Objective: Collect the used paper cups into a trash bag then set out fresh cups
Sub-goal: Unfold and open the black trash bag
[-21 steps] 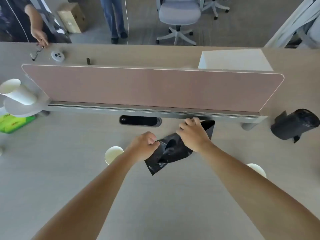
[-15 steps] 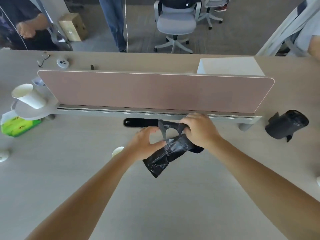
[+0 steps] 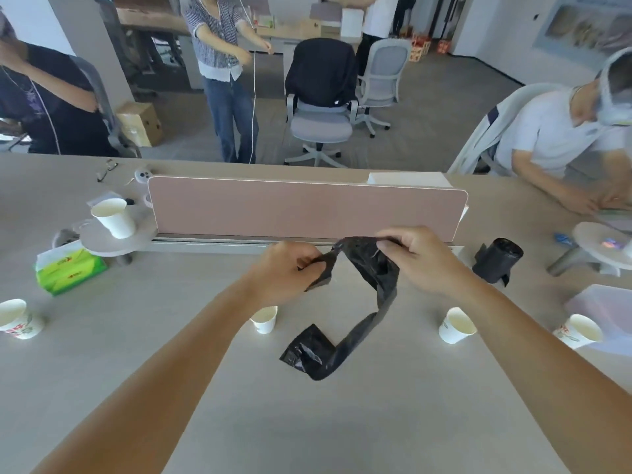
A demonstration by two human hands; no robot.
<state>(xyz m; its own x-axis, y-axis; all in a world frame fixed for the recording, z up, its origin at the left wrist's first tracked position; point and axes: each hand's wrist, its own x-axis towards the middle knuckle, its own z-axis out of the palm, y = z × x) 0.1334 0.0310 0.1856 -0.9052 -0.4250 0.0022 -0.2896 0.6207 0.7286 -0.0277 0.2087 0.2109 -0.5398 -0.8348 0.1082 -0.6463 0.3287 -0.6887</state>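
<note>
Since the earlier frame both hands have risen and parted, and the black trash bag [image 3: 372,302] has unrolled into a long strip, its lower end crumpled on the worktop [image 3: 342,432]. The left hand [image 3: 287,271] pinches one top corner and the right hand [image 3: 417,258] grips the other. Five paper cups show: [image 3: 114,217], [image 3: 15,318], [image 3: 265,318], [image 3: 456,325], [image 3: 579,331]. One bag roll [image 3: 497,260] lies to the right.

A pale wood-grain desk [image 3: 307,422] is filling the lower frame, a pink divider panel [image 3: 307,208] standing across its middle — beyond it, grey carpet [image 3: 427,107] and two grey office chairs [image 3: 321,121] are catching daylight near white walls [image 3: 492,22] at upper right.
</note>
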